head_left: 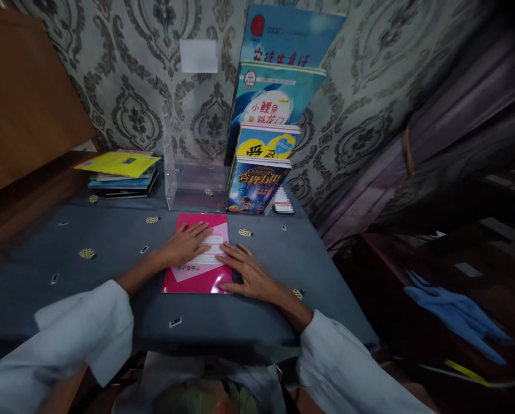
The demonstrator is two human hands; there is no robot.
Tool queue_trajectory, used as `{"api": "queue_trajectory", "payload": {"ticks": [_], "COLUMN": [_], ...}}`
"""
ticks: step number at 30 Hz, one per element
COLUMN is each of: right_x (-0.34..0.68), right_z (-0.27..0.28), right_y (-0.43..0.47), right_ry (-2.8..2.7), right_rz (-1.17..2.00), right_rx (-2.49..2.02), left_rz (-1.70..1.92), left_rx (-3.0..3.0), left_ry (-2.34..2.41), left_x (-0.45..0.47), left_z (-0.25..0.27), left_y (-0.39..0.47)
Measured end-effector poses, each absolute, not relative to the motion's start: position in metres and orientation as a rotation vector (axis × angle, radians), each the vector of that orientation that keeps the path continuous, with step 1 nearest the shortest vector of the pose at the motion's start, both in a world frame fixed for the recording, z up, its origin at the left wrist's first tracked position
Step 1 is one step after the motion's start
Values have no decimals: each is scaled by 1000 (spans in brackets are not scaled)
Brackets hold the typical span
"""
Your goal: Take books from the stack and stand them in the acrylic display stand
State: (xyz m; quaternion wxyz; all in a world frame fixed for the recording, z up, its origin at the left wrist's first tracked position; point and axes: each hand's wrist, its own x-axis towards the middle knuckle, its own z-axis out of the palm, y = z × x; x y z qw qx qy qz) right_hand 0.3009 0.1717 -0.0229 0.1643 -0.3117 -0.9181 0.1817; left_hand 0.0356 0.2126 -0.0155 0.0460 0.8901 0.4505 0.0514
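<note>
A glossy pink book lies closed and flat on the dark table, with a block of small print on its cover. My left hand rests flat on its upper left part, fingers stretched out. On its right side lies my right hand, palm down, with the fingers apart and the thumb at the lower right corner. Just beyond the book stands a clear plastic stand. Several books rise in steps at its right side, the front one a dark blue book.
A pile of thin books with a yellow one on top sits at the back left. Beside the stand is a small white triangular thing, blurred out. A curtain hangs at the right, and a blue cloth lies beyond the table edge.
</note>
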Motion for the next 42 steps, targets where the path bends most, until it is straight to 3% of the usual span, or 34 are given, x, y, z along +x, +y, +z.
{"api": "queue_trajectory", "payload": {"ticks": [7,19,42], "right_x": [299,270,293], "right_z": [-19,-27,-27], "right_y": [182,258,183], "right_ry": [-2616,-2523,-2642], "right_rz": [558,312,316], "right_rx": [-945,-1233,-1150], "left_rz": [233,250,257], "left_rx": [2675,2700,2629], "left_ry": [1464,1517,1505], "left_x": [48,50,50], "left_z": [-22,-25,-24], "left_y": [233,231,230]}}
